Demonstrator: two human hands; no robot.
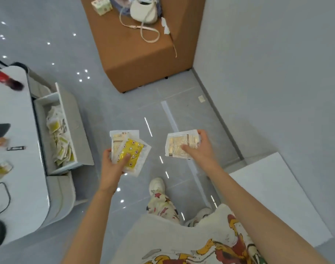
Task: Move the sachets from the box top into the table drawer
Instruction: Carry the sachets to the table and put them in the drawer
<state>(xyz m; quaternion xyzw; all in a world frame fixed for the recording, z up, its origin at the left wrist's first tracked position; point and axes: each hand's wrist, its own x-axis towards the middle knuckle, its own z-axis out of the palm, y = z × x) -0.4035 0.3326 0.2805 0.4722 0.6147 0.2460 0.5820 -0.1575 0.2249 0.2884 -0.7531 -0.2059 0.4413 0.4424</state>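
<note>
Carry step. Left hand grips two sachets, right hand pinches a third sachet, all mid-air above floor. Next, prob.: turn left to open drawer (part-full w/ sachets) & drop them in.

Glossy grey tile floor, pale wall, brown ottoman in corner.

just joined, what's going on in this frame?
A person is carrying sachets in both hands. The left hand grips a few, with a yellow sachet on top. The right hand grips a small stack of sachets. The drawer of the table on their left is open and holds a pile of sachets. The ones in hand are not in it yet.
</note>
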